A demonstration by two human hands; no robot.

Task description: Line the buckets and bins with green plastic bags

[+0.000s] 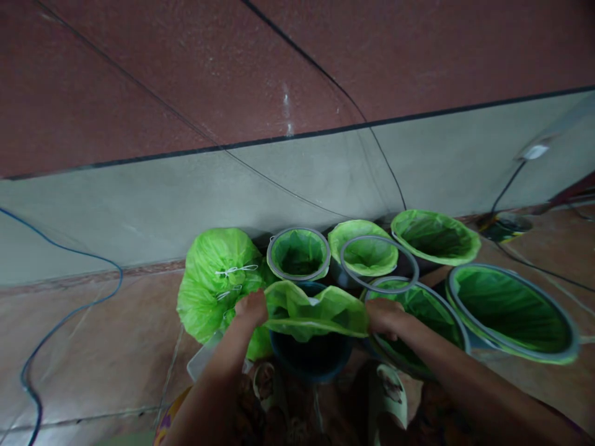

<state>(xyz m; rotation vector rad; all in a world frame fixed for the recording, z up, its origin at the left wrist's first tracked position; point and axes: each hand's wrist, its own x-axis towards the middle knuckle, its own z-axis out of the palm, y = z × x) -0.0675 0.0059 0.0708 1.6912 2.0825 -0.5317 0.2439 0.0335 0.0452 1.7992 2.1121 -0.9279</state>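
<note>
Between my two hands a green bin liner bag (320,313) is stretched wide by its rim. My left hand (251,308) is closed on the bag's left edge, and my right hand (382,317) on its right edge. Directly below the bag stands a dark blue bin (311,360), its inside in shadow. A loose grey ring (413,267) lies across the bins just beyond my right hand. Beside my left hand sit stuffed green bags (218,254) tied with white strings. Beneath my right forearm is a bin with a green liner (418,310).
Along the wall stand more lined bins: a grey-rimmed one (299,253), a folded-over one (360,238) and another (437,235). A large lined bin (515,310) is at right. A blue cable (69,311) crosses the floor at left; a paint can (506,227) stands at far right.
</note>
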